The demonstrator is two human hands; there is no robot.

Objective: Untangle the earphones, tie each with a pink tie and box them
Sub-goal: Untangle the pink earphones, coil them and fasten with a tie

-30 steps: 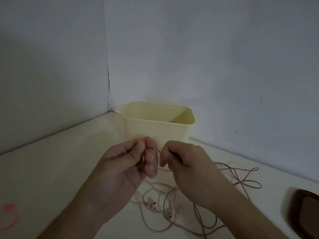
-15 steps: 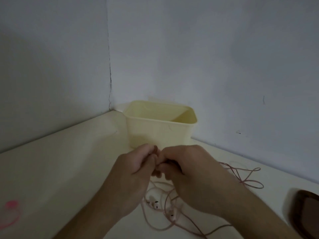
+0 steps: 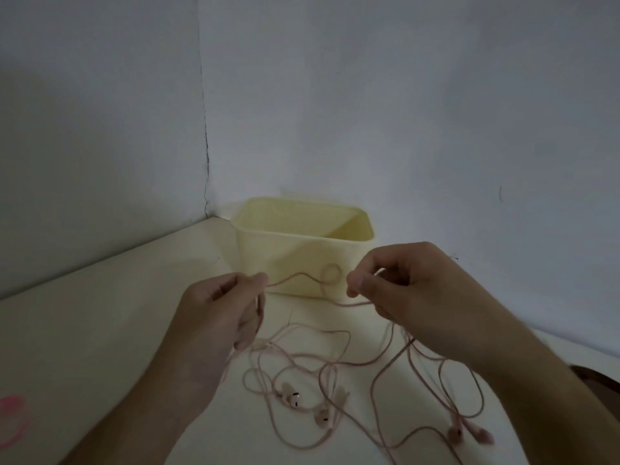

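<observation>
Pink earphone cables (image 3: 312, 360) lie tangled on the cream table (image 3: 100, 313) between my arms. My left hand (image 3: 221, 310) pinches one stretch of cable, and my right hand (image 3: 402, 290) pinches another. A raised strand with a small loop (image 3: 330, 273) hangs between the two hands. One pair of earbuds (image 3: 292, 397) rests below the hands, and a second pair (image 3: 469, 434) lies at the lower right. Behind the hands, in the wall corner, stands an open pale yellow box (image 3: 302, 250). Pink ties (image 3: 11, 417) show at the left edge.
Grey walls meet in a corner just behind the box. A dark brown object (image 3: 600, 384) sits at the right edge of the table, partly cut off by the frame.
My hands were pressed together over the cable; now they have pulled apart sideways, stretching a strand with a loop between them. More cable and a second pair of earbuds show.
</observation>
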